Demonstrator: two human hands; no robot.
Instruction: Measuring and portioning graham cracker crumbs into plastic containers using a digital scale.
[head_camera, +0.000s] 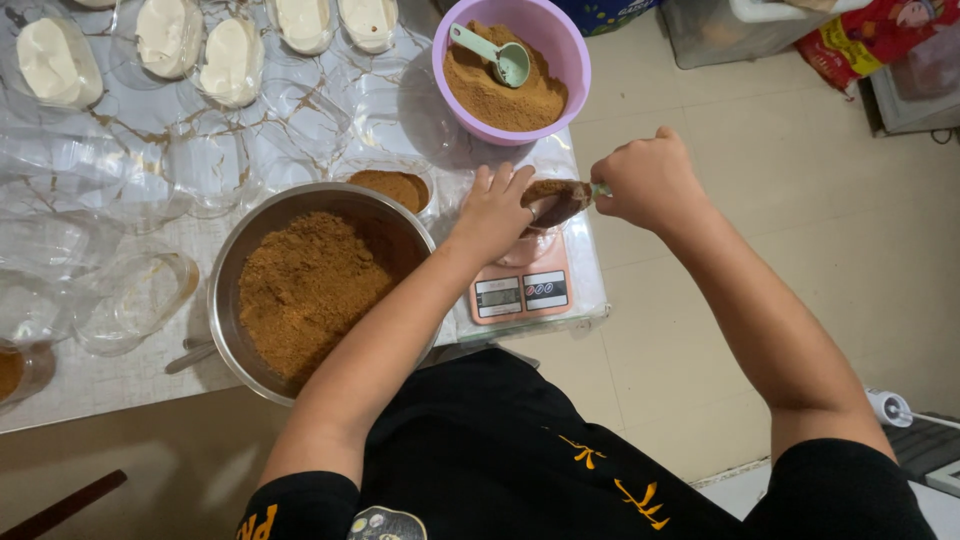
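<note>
Crumbs were being portioned, by my reckoning: the right hand (648, 180) was closed around the handle of a heaped scoop (556, 200) held over a clear cup (527, 243) standing on the pink kitchen scale (520, 290). The left hand (492, 215) lay fingers-down against the scoop's brown load, holding nothing. Tipping cleanly into the cup seemed the next need. Both forearms reached forward, the left crossing the steel bowl (232, 300) of crumbs; a purple bowl (570, 70) stood beyond.
</note>
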